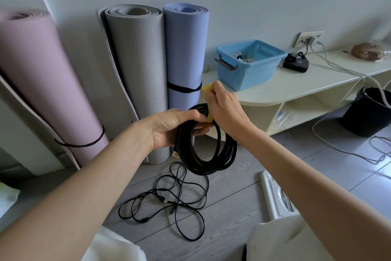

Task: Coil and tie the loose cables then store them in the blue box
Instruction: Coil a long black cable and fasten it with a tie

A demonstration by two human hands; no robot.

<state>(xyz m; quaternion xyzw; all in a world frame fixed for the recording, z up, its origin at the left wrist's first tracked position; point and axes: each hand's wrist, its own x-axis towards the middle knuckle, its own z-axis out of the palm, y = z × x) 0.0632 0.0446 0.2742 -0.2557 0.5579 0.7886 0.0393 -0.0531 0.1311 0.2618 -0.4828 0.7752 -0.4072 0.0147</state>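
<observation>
Left hand (169,127) grips black coil (208,144); right hand (224,110) pinches half-hidden yellow tie (207,88).

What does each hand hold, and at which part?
The left hand grips the coiled black cable at its upper side; the right hand pinches the yellow tie wrapped there.

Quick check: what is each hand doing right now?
Left hand: fingers curled round the black coil, holding it up.
Right hand: fingers pinching the yellow tie at the coil's top.
</observation>
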